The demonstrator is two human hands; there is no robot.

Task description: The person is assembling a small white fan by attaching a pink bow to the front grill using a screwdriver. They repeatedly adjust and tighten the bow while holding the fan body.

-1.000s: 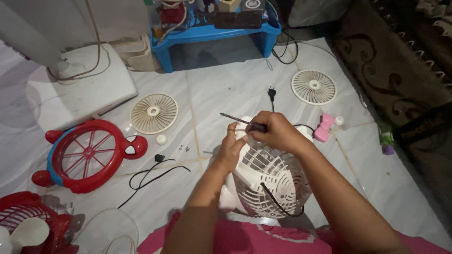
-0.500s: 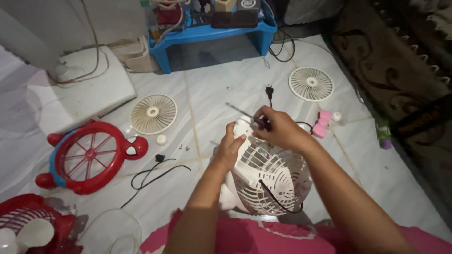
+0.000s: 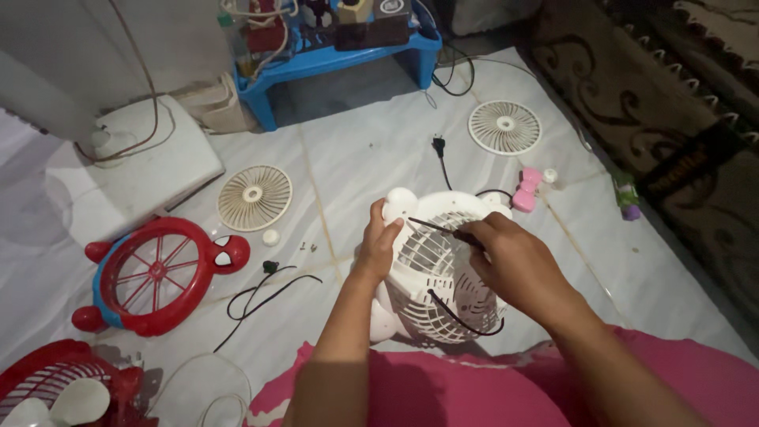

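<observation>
The white fan [image 3: 443, 269] sits at the centre of the view on the tiled floor [image 3: 356, 150], its grille side up, leaning against the person's lap. The left hand [image 3: 378, 241] clamps the fan's rim at 9 o'clock, fingers curled over the edge by a rounded ear. The right hand [image 3: 514, 265], at 3 o'clock of the fan, is closed round a screwdriver [image 3: 439, 228] whose thin shaft points toward 10 o'clock across the grille. A black cord [image 3: 462, 316] loops over the lower grille.

The fan looks like light, hollow plastic: stiff at the rim, but the thin grille ribs would likely flex or snap under pressure, so the rim seems the safest hold.

At 9 o'clock lie a red fan guard [image 3: 150, 273] and loose screws [image 3: 308, 247]; a cream grille [image 3: 254, 197] at 10, another grille [image 3: 504, 126] at 1
</observation>
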